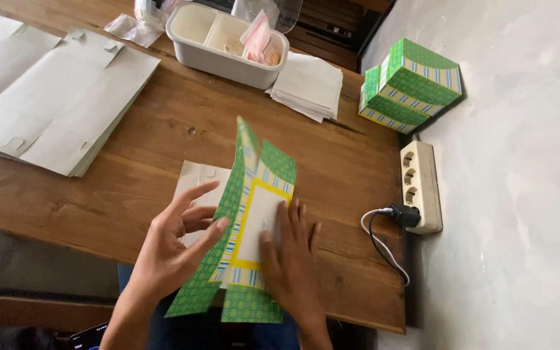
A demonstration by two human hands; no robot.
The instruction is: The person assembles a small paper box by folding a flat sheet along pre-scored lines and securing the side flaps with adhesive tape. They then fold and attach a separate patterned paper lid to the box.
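Note:
A flat green patterned cardboard box blank (254, 214), with yellow and blue stripes and a white panel, stands partly folded over the near edge of the wooden table (150, 168). My left hand (176, 249) presses its left flap upward from outside with spread fingers. Flat on the white panel lies my right hand (290, 249), holding that side down. Under the blank lies a plain whitish cardboard sheet (196, 185).
A stack of unfolded grey-white blanks (46, 104) lies at the back left. A white tub (225, 42) with small packets stands at the back, a pile of white papers (309, 84) beside it. Finished green boxes (409, 84) are stacked by the wall, above a power strip (419, 185) with a plugged cable.

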